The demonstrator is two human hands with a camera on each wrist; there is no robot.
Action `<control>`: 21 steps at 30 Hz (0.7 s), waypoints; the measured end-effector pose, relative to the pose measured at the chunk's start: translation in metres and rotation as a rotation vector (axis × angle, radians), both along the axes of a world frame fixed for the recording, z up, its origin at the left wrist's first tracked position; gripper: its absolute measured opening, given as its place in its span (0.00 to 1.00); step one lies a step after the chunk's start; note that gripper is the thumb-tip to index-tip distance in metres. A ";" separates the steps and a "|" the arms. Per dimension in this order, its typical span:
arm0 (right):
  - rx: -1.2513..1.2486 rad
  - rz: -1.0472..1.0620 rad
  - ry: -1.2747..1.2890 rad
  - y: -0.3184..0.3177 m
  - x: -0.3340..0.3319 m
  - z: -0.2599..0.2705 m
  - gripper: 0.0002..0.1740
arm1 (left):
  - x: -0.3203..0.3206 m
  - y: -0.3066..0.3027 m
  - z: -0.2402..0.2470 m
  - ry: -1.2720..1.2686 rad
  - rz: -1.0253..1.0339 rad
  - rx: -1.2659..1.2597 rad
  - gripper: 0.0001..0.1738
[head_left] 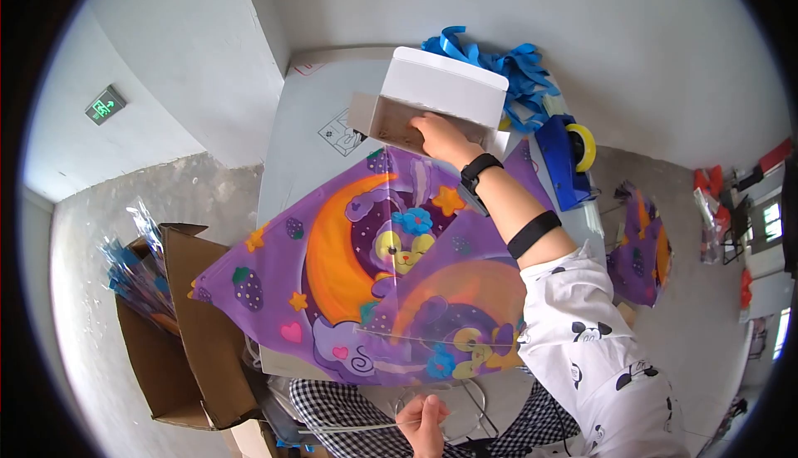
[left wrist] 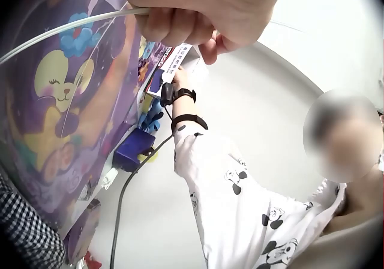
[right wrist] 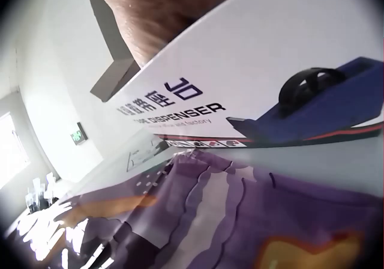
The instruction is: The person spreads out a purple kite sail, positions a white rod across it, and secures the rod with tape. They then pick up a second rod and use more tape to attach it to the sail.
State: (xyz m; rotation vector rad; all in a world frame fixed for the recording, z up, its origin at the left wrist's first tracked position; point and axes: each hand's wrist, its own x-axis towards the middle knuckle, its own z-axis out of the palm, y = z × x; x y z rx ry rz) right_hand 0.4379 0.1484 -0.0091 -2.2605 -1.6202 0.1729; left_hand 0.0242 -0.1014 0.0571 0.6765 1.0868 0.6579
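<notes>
My left hand [head_left: 425,426], low in front of the lap, grips thin white rods [left wrist: 78,22] that run out past the fist to the left in the head view. Up at the far end of the table, my right hand [head_left: 446,139] reaches into an open white cardboard box [head_left: 445,76], its fingertips down inside. The right wrist view shows the box's printed side, marked as a tape dispenser, with the hand over its rim; whether the fingers hold anything in there I cannot tell. A purple kite [head_left: 274,288] with a bear and an orange moon lies spread across the table below the box.
A blue tape dispenser [head_left: 559,163] with a yellow roll stands at the table's right edge. Blue ribbon strips [head_left: 524,71] are heaped behind the box. To the left, a brown carton [head_left: 195,317] holds plastic-wrapped items. Another purple printed piece [head_left: 642,250] shows off the right side.
</notes>
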 end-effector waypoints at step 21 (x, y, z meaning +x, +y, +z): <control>0.343 -0.090 0.430 0.000 0.020 -0.004 0.09 | -0.005 0.010 -0.018 -0.057 0.018 0.043 0.24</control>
